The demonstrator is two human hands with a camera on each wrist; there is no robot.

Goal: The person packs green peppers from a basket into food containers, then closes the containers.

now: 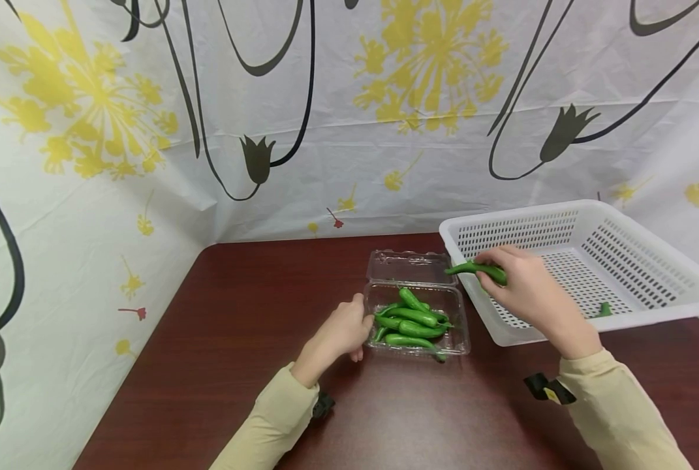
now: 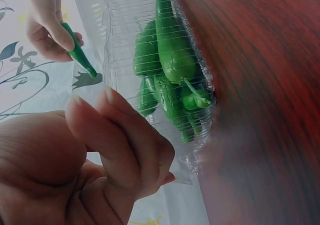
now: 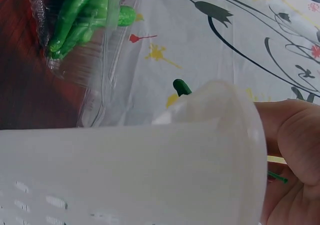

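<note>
My right hand (image 1: 528,287) pinches a green chili pepper (image 1: 466,267) above the left rim of the white basket (image 1: 504,336). In the right wrist view the basket wall covers most of that pepper; one end (image 3: 181,87) shows past the rim. At the left side of a clear plastic clamshell box (image 1: 463,336), my left hand (image 1: 343,326) has its fingers curled, fingertips right at the rim. Several green chili peppers (image 1: 414,318) lie piled in the box, one stem end poking over its front edge. The box's lid (image 1: 410,267) is folded back, away from me.
Inside the basket, near its front wall, a small green pepper piece (image 1: 604,309) shows. Both containers stand on a dark red wooden table (image 1: 255,313). A white flower-printed sheet (image 1: 326,150) hangs behind the table and along its left side.
</note>
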